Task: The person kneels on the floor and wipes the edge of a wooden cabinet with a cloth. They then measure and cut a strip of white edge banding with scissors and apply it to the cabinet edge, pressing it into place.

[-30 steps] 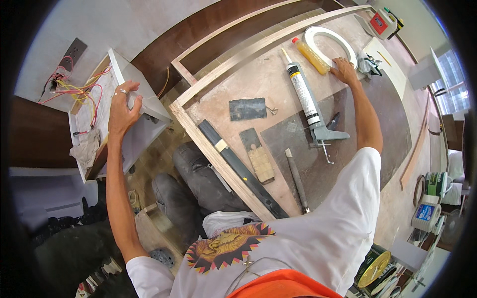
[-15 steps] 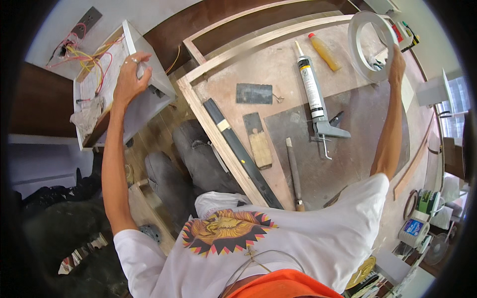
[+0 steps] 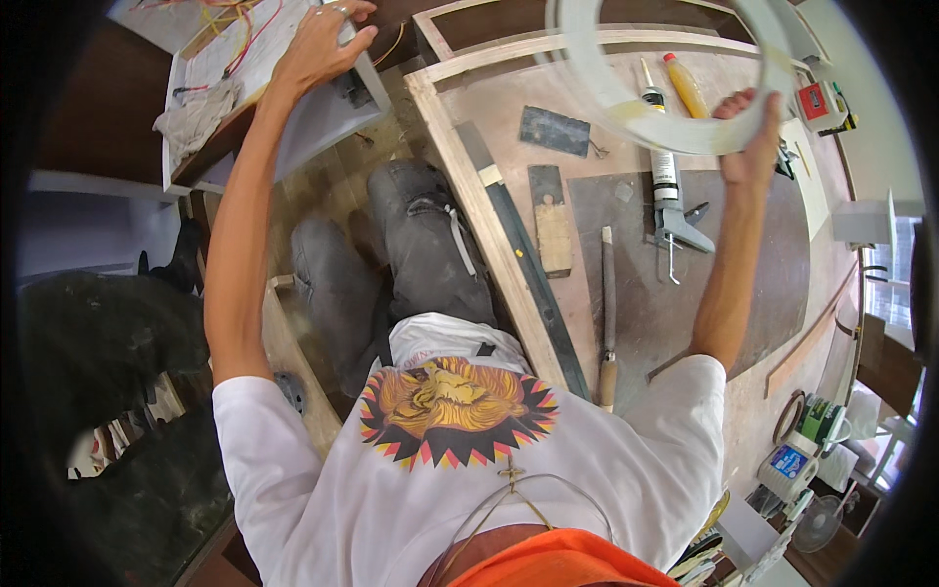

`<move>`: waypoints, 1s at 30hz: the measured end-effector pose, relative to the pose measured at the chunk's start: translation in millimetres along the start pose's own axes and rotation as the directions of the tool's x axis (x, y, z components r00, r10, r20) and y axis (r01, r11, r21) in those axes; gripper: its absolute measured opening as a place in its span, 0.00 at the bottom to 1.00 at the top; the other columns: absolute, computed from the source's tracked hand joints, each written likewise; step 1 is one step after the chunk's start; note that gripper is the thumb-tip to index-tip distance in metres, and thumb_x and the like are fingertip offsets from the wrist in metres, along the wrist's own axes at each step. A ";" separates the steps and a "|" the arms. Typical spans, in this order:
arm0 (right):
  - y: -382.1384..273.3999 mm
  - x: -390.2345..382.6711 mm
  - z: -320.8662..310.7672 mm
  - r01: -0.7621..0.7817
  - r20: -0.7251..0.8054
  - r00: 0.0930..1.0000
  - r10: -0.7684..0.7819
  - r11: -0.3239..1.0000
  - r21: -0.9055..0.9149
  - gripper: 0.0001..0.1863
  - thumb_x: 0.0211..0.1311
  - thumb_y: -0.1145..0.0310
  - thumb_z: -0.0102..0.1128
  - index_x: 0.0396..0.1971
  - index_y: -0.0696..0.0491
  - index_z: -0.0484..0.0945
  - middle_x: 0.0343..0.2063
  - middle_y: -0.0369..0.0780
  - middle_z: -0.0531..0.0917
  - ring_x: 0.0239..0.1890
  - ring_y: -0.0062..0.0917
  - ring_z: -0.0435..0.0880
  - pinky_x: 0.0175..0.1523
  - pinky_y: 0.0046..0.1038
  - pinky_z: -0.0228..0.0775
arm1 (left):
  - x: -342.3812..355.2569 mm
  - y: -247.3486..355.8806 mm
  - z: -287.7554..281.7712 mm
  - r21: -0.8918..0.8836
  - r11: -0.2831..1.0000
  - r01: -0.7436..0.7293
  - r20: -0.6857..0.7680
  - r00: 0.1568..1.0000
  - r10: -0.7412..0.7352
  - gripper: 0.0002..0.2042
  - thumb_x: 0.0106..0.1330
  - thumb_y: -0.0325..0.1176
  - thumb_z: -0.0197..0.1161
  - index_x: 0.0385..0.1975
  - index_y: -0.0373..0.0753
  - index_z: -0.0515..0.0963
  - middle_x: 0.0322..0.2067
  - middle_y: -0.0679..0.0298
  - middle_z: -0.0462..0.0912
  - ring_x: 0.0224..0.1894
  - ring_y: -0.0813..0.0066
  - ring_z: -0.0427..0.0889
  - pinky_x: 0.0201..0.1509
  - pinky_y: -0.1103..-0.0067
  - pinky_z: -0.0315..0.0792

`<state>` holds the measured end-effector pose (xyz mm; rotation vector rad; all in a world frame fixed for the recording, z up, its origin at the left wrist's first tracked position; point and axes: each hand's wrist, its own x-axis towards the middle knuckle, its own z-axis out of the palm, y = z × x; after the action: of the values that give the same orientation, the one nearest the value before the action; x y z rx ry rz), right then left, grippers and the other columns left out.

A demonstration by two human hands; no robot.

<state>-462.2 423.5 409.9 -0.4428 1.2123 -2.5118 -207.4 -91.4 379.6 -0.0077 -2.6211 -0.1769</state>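
In my right hand (image 3: pixel 748 147) is a large, pale white ring-shaped roll (image 3: pixel 675 132), gripped by its rim and blurred by motion. Its wide open middle hangs over the far part of the wood-framed board (image 3: pixel 611 166). Over at the far left, my left hand (image 3: pixel 323 44) reaches to the edge of a white box (image 3: pixel 293 147), fingers stretched and thumb apart, holding nothing. Whether it touches the box I cannot tell. Partly behind the ring, a caulking gun (image 3: pixel 665 186) with a white cartridge lies beside a yellow bottle (image 3: pixel 687 86).
On the board lie a dark plate (image 3: pixel 555 131), a wood-and-dark block (image 3: pixel 553 235), a chisel-like tool (image 3: pixel 607 303) and a long dark strip (image 3: pixel 533 264). Loose coloured wires (image 3: pixel 235 44) trail over the box. Tubs (image 3: pixel 787 465) and a fan (image 3: pixel 818 523) stand at right.
The ring has swung left and tipped, carried by my right hand. My left hand has moved along the white box away from me. The whole view has shifted.
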 end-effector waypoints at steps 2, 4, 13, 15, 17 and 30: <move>44.2 -8.5 4.7 -0.156 0.077 0.986 0.148 0.982 0.110 0.22 0.71 0.48 0.63 0.37 0.55 0.74 0.26 0.34 0.75 0.29 0.20 0.74 0.37 0.25 0.73 | 5.0 13.6 -3.7 -0.034 0.998 -0.045 -0.133 0.990 0.040 0.15 0.64 0.38 0.66 0.42 0.31 0.82 0.37 0.49 0.86 0.44 0.51 0.85 0.52 0.65 0.76; 78.6 -23.4 15.2 -0.204 0.021 0.979 0.203 0.974 0.100 0.23 0.70 0.47 0.64 0.37 0.55 0.74 0.26 0.34 0.75 0.28 0.20 0.74 0.36 0.25 0.73 | 7.0 18.7 -5.0 -0.157 0.986 0.051 -0.089 0.994 -0.066 0.16 0.61 0.36 0.67 0.43 0.32 0.82 0.38 0.49 0.86 0.44 0.50 0.85 0.52 0.64 0.76; 158.5 -54.9 -3.6 -0.293 -0.287 0.927 0.242 0.944 -0.151 0.23 0.66 0.48 0.69 0.42 0.54 0.76 0.25 0.34 0.76 0.26 0.22 0.78 0.35 0.26 0.77 | 5.6 14.7 -1.5 -0.239 0.965 0.108 -0.082 0.988 -0.131 0.20 0.66 0.42 0.63 0.47 0.29 0.81 0.40 0.45 0.86 0.45 0.46 0.85 0.51 0.62 0.77; 163.5 -64.5 1.5 -0.242 -0.349 0.927 0.139 0.932 -0.270 0.22 0.66 0.50 0.70 0.44 0.54 0.76 0.27 0.35 0.77 0.27 0.22 0.79 0.37 0.26 0.78 | 6.4 14.8 -2.8 -0.255 0.958 0.131 -0.068 0.986 -0.153 0.20 0.67 0.42 0.62 0.47 0.29 0.81 0.41 0.44 0.86 0.46 0.45 0.85 0.51 0.62 0.78; 161.0 -59.1 -26.3 -0.250 -0.294 0.949 0.116 0.844 -0.474 0.25 0.66 0.54 0.70 0.50 0.57 0.75 0.35 0.40 0.81 0.34 0.28 0.83 0.44 0.30 0.80 | 9.1 17.9 -1.3 -0.264 0.958 0.114 -0.068 0.988 -0.136 0.21 0.68 0.43 0.62 0.47 0.29 0.81 0.41 0.43 0.86 0.46 0.45 0.85 0.51 0.62 0.78; 162.0 -144.9 45.8 0.621 0.587 0.778 0.225 -0.126 -0.774 0.29 0.53 0.65 0.76 0.55 0.52 0.76 0.57 0.45 0.78 0.61 0.44 0.76 0.65 0.42 0.68 | -1.1 24.7 -16.9 -0.131 0.986 0.103 -0.064 0.992 -0.112 0.19 0.73 0.43 0.58 0.50 0.31 0.80 0.45 0.48 0.85 0.49 0.51 0.83 0.55 0.64 0.75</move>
<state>-289.1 355.3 288.5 -1.7188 2.6586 -0.6254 -197.2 -69.1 396.7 0.0946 -2.5366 -0.3761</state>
